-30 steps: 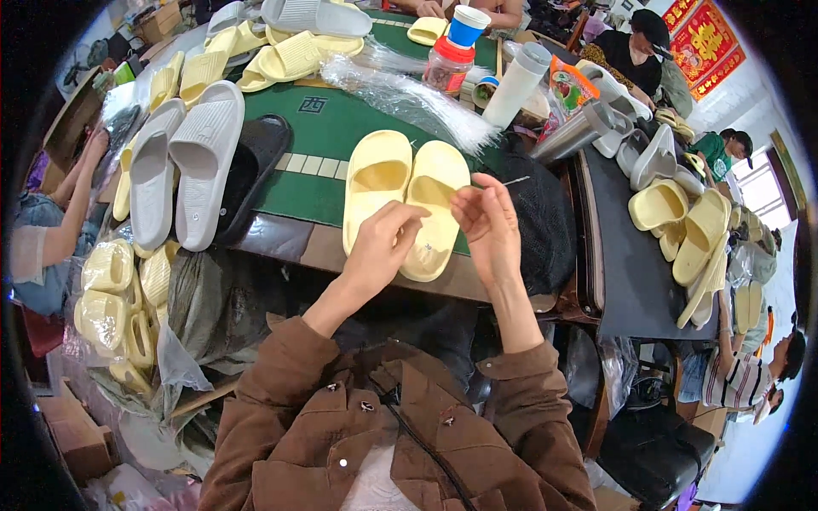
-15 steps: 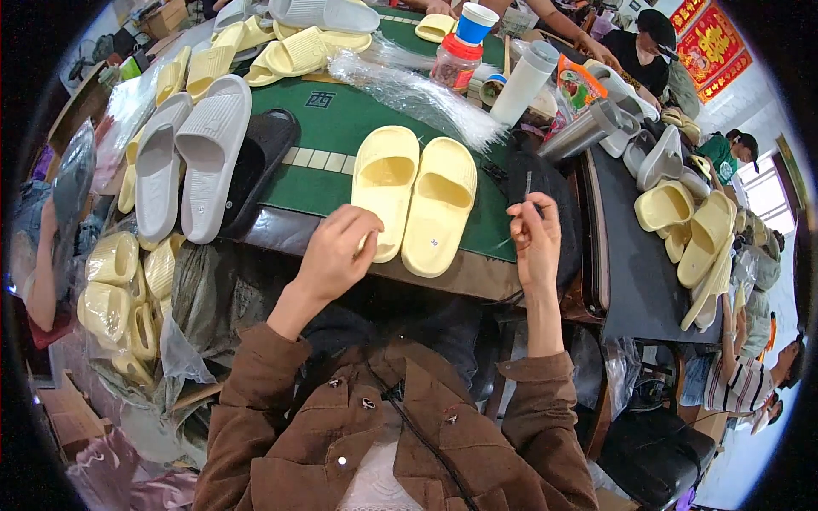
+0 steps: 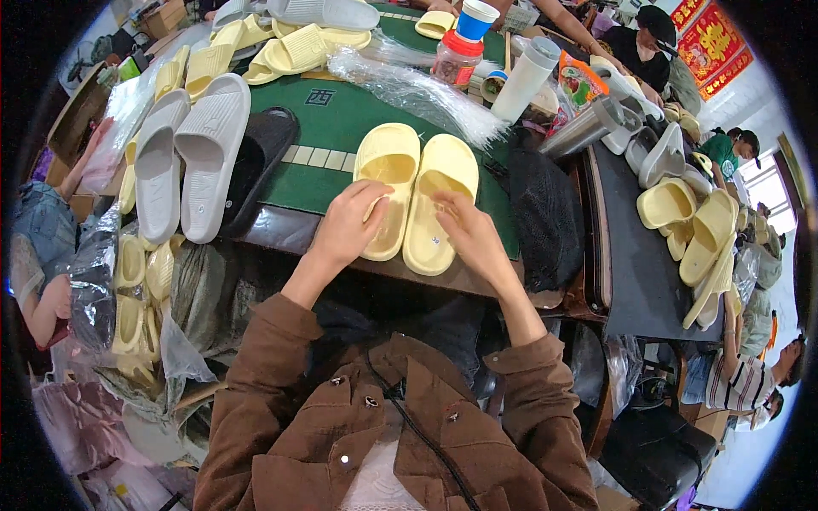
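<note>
A pair of pale yellow slippers, the left slipper and the right slipper, stands side by side at the table's near edge, toes away from me. My left hand is bent over the left slipper's side, fingertips drawn together just behind its strap. Over the right slipper my right hand reaches in, with curled fingers and thumb close to the strap's rear edge. Anything thin between either hand's fingertips is too small to make out. Beyond the pair lies a bundle of clear plastic strips.
Grey slippers and a black slipper lie at left, above bagged yellow slippers. A red-lidded jar, white bottle and steel tumbler stand far right. More slippers cover the right-hand table. Other people work around.
My right hand has moved left from beside the pair, where it held a thin strip, onto the right slipper. My left hand has shifted slightly up and right.
</note>
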Demonstrator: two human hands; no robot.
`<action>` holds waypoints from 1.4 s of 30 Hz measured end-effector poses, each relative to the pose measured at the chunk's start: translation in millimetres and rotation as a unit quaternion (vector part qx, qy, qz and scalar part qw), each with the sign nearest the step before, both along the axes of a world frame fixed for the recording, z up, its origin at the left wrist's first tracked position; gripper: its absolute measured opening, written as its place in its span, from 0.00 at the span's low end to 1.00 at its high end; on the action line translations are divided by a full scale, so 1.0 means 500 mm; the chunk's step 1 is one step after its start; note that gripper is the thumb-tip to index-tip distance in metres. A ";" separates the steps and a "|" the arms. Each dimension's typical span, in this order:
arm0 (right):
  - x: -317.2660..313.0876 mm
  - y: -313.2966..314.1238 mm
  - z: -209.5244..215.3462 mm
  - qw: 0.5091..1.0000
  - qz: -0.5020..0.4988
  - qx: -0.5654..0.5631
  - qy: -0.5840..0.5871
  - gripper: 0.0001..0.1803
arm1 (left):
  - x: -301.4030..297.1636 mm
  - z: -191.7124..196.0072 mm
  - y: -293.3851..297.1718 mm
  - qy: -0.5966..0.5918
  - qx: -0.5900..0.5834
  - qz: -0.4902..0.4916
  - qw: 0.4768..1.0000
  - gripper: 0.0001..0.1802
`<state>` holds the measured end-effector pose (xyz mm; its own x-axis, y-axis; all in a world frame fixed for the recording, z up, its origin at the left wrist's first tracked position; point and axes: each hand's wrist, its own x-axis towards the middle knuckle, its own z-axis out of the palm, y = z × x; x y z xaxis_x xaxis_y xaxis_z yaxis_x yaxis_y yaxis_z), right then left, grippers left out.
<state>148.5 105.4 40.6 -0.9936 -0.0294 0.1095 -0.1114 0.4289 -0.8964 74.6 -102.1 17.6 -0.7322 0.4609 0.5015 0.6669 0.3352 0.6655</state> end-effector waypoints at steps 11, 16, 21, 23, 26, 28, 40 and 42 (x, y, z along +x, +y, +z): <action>-0.108 -0.015 -0.071 0.960 -0.078 0.259 0.070 0.17 | -0.010 0.003 0.057 -0.055 -0.169 0.015 0.984 0.52; -0.140 -0.022 -0.090 0.951 -0.122 0.268 0.091 0.16 | -0.013 0.002 0.079 -0.048 -0.229 0.032 0.972 0.60; -0.143 -0.026 -0.085 0.959 -0.124 0.245 0.062 0.16 | -0.004 -0.014 0.104 -0.022 -0.202 0.054 0.978 0.56; -0.143 -0.020 -0.086 0.963 -0.126 0.230 0.063 0.16 | -0.012 -0.021 0.114 -0.010 -0.183 0.062 0.981 0.52; -0.139 -0.012 -0.076 0.972 -0.086 0.216 0.018 0.21 | -0.027 -0.027 0.118 -0.010 -0.172 0.077 0.982 0.45; -0.136 -0.014 -0.066 0.975 -0.082 0.207 0.006 0.21 | -0.034 -0.026 0.119 -0.022 -0.181 0.084 0.980 0.40; -0.102 -0.008 -0.040 0.975 -0.033 0.216 0.037 0.19 | -0.080 -0.006 0.137 -0.081 -0.249 0.057 0.963 0.23; -0.083 0.000 -0.040 0.965 -0.021 0.243 0.096 0.17 | -0.066 -0.008 0.140 -0.033 -0.257 0.052 0.964 0.23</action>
